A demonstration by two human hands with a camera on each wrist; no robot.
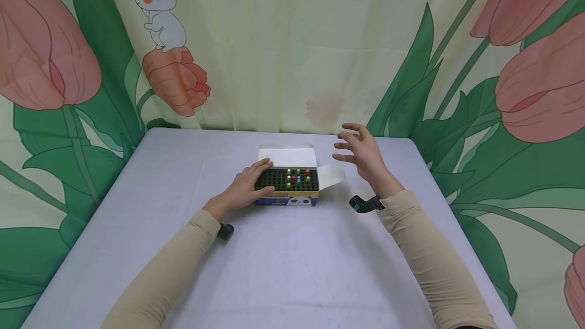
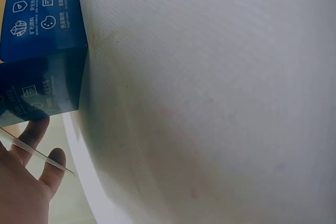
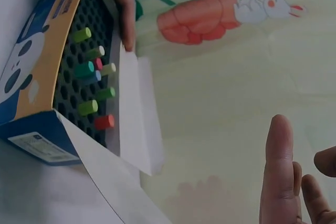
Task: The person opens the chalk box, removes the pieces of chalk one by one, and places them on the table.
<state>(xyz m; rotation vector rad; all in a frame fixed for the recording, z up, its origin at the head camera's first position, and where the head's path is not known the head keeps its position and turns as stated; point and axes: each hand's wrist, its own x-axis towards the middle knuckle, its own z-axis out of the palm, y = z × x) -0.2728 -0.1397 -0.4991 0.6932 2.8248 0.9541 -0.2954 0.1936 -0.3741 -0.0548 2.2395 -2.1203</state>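
A blue and yellow chalk box (image 1: 282, 200) with a panda on its front stands open on the table. Its black holder (image 3: 62, 72) is full of round holes, and several coloured chalk sticks (image 3: 104, 122) stand up from its middle and right part. My left hand (image 1: 242, 187) holds the box's left end, thumb at the front edge and fingers toward the back. In the left wrist view, fingers show beside the blue box end (image 2: 42, 82). Off to the right, my right hand (image 1: 365, 159) is raised in the air, fingers spread and holding nothing.
The white lid (image 1: 288, 156) is folded back behind the box, and a white side flap (image 1: 331, 175) sticks out to the right. A white cloth covers the table (image 1: 292, 268). Behind it hangs a curtain (image 1: 274, 39) printed with tulips and a rabbit.
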